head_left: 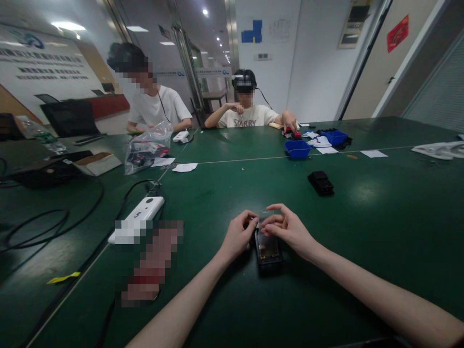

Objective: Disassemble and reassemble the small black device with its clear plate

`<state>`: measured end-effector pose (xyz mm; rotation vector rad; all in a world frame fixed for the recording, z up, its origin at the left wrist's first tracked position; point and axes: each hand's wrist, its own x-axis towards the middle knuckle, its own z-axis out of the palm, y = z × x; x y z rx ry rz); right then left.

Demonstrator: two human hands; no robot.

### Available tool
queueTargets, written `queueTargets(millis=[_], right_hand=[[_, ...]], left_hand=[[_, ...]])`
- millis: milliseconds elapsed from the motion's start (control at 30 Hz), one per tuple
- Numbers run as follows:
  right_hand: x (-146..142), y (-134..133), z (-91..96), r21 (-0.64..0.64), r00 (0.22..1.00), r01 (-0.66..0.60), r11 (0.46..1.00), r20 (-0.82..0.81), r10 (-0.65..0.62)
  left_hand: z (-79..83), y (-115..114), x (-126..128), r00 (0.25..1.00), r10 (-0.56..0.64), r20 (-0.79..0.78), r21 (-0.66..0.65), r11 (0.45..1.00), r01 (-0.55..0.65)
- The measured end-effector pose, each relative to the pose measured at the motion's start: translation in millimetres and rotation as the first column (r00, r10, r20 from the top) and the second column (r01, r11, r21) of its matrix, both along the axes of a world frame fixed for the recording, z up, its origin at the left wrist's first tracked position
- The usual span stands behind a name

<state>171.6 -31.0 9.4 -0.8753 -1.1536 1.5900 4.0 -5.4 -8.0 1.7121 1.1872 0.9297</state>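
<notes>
Risk centred low in the middle of the frame, over a black device [268,251] lying flat on the green table [362,232]. Left hand [237,237] curled, fingertips gripping the device's upper left corner. Right hand [288,229] pinching a clear sheet [266,216] just above the device's far end. Likely trouble: sheet creasing or slipping from too tight a pinch, or landing askew; device skidding on the smooth top if pushed unevenly. Black block [321,182] toward the upper right, well apart.

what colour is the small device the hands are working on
The device is black with a brownish panel on its face, seen in the head view.
</notes>
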Motion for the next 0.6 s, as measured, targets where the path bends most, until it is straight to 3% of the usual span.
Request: queueTargets(millis=[600], right_hand=[[2.3,-1.4,4.5,0.000,0.996,-0.052,0.999,0.070,0.052]], left_hand=[[1.9,-1.2,0.5,1.000,0.002,-0.007,0.009,1.000,-0.002]])
